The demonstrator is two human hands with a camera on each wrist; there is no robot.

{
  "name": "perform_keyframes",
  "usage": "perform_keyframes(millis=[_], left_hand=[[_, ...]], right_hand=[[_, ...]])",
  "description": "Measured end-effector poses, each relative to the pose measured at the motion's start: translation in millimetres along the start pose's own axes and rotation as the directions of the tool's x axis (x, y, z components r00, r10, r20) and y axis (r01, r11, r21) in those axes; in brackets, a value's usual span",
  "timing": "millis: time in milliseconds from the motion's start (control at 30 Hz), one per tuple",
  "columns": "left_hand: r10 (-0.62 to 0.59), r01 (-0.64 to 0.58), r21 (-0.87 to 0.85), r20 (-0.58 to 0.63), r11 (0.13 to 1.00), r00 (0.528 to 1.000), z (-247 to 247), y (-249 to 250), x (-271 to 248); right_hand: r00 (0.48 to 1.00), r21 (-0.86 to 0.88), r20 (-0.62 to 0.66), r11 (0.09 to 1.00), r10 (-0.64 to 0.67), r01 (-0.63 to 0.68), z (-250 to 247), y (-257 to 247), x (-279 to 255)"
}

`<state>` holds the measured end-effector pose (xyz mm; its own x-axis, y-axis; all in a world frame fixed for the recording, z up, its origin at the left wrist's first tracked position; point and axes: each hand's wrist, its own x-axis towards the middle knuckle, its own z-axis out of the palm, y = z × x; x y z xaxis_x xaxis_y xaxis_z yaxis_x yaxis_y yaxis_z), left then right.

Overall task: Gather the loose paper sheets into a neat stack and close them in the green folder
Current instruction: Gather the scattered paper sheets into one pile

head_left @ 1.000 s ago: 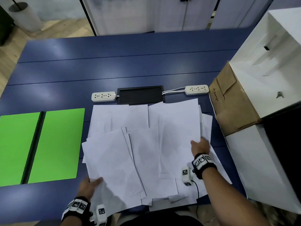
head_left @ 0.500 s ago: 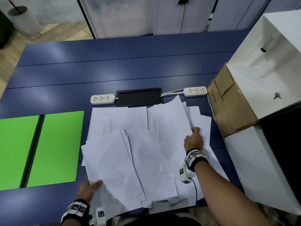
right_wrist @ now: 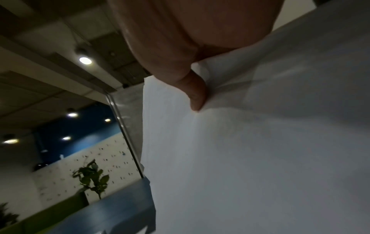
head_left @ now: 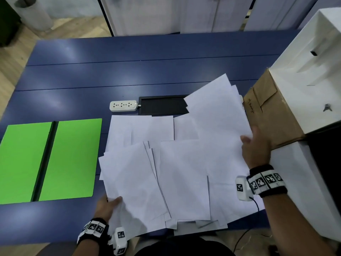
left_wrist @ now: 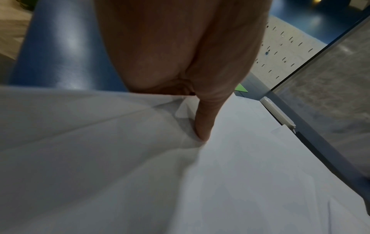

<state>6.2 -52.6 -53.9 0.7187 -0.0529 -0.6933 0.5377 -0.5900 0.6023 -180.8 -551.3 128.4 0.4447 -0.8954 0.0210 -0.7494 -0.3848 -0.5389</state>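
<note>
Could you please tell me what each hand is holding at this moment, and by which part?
The right hand pinches raised paper sheets by their right edge; the left hand pinches a sheet by its near left corner.

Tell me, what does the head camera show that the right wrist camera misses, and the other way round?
Only the head view shows the open green folder, the left hand on the spread paper sheets, a power strip and the cardboard box. Only the right wrist view shows ceiling lights and a potted plant. Both show the right hand pinching lifted sheets and the blue table.
</note>
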Motion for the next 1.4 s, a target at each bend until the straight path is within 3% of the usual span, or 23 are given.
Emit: perform_keyframes(millis=[167,300,467,567,667,733,833,967,1067,1167,1267,1300,1333,1400], left_hand=[[-0.030,0.030,0.001,0.011,1.000,1.000,-3,-1,0],[-0.032,0.032,-0.003,0.009,0.999,0.999,-4,0,-2],[-0.007,0.008,-0.032,0.037,0.999,0.999,-4,4,-6],[0.013,-0.011,-0.038,0.057,0.999,0.998,-4,4,-7],[0.012,-0.010,-0.018,0.079,1.000,0.997,-6,-4,1],[0.017,-0.009,-0.087,0.092,0.996,0.996,-5,-9,7],[0.004,0.004,-0.142,0.061,0.990,0.998,-6,11,-8],[-0.175,0.190,-0.239,0.081,0.952,0.981,-12,4,1],[-0.217,0.232,-0.283,0.086,0.930,0.972,-12,-2,11],[-0.090,0.122,-0.256,0.133,0.959,0.987,-9,13,-8],[0.023,0.017,-0.259,0.150,0.966,0.988,-6,13,-15],[0.037,0.003,-0.256,0.150,0.967,0.988,-7,11,-14],[0.044,-0.005,-0.249,0.150,0.968,0.988,-6,8,-13],[0.057,-0.018,-0.245,0.152,0.969,0.987,-6,3,-5]], right_hand=[[0.966,-0.068,-0.157,0.978,-0.204,0.195,-8,-21,-17],[0.873,-0.093,-0.292,0.920,-0.391,0.381,-4,-32,-31],[0.848,-0.059,-0.318,0.902,-0.424,0.429,-18,-66,-46],[0.906,0.065,-0.186,0.915,-0.380,0.398,-20,-87,-49],[0.964,0.168,0.026,0.952,-0.264,0.256,11,-101,-56],[0.970,0.309,0.181,0.946,-0.160,0.098,46,-102,-66],[0.905,0.458,0.426,0.865,-0.009,-0.207,105,-104,-98],[0.739,0.373,0.670,0.829,0.070,-0.417,182,-102,-152],[0.654,0.258,0.748,0.861,0.110,-0.439,219,-100,-180],[0.637,0.198,0.761,0.889,0.125,-0.412,238,-108,-200],[0.606,0.211,0.794,0.916,0.043,-0.341,245,-121,-207],[0.613,0.250,0.790,0.916,-0.004,-0.315,243,-122,-204],[0.654,0.293,0.755,0.914,-0.040,-0.282,240,-119,-200],[0.821,0.319,0.571,0.919,0.008,-0.231,231,-103,-186]])
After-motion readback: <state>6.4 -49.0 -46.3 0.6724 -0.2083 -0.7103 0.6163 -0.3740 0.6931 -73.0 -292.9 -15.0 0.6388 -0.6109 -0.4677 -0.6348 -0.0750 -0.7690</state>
